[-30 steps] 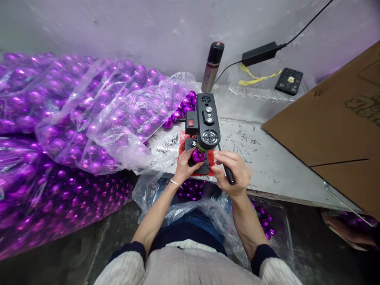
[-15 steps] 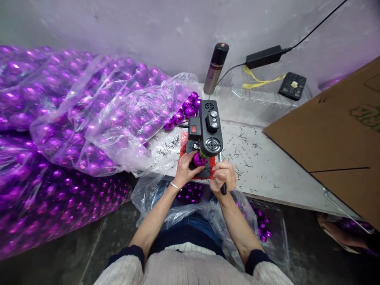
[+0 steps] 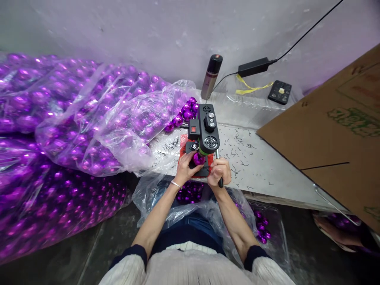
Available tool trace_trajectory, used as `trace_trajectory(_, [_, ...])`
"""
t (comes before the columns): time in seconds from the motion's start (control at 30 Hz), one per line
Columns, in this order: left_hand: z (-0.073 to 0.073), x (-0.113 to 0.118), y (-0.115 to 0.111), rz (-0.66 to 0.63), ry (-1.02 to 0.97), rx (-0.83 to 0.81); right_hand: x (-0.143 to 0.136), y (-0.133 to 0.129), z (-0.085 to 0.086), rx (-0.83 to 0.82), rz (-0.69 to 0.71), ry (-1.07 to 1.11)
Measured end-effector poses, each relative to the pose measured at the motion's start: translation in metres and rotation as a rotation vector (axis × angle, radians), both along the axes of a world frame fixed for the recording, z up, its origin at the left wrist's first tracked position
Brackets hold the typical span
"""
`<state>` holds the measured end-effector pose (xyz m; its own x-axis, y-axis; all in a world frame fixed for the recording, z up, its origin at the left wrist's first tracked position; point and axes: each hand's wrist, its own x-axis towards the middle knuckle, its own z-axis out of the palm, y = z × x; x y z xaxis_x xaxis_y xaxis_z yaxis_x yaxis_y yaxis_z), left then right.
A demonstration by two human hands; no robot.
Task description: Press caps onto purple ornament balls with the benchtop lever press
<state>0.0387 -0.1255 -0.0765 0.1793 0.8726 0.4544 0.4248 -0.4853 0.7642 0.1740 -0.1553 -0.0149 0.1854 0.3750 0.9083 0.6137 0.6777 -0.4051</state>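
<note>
Purple ball, head view: sits right under the green-ringed head of the black press, over the black base plate, which lies on a red mat. Can't see the exact contact between head and ball; the housing covers the top.

Left hand: pinching the ball from the side, fingers on the far edge, thumb on the near one. Right hand: fist wrapped round the lever, its black grip end poking out below.

For this step, I'd say: centre the ball on the head's axis before loading the lever. Left pinch firm enough to stop roll, light enough not to dent; the shell is probably thin. Fingertips low on the sides, clear of the head. Pull smooth, no jerk, and ease off if the ball tilts.

Dark snippets litter the white tabletop; worth brushing any off the plate, since grit there could unseat the ball.
</note>
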Motion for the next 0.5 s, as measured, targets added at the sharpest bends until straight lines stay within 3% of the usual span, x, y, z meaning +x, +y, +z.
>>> trace_trajectory(0.17, [-0.004, -0.001, 0.006, 0.005, 0.027, 0.063, 0.001, 0.000, 0.009, 0.030, 0.035, -0.043])
trace_trajectory(0.3, [-0.003, -0.002, 0.010, -0.037, 0.009, 0.072, -0.002, -0.004, 0.044, -0.073, 0.038, 0.052])
trace_trajectory(0.4, [-0.003, -0.004, -0.005, -0.040, 0.013, 0.084, -0.003, -0.008, 0.071, -0.174, 0.055, 0.095])
trace_trajectory(0.5, [-0.008, -0.010, -0.037, -0.023, 0.091, 0.131, -0.003, -0.011, 0.080, -0.198, 0.067, 0.094])
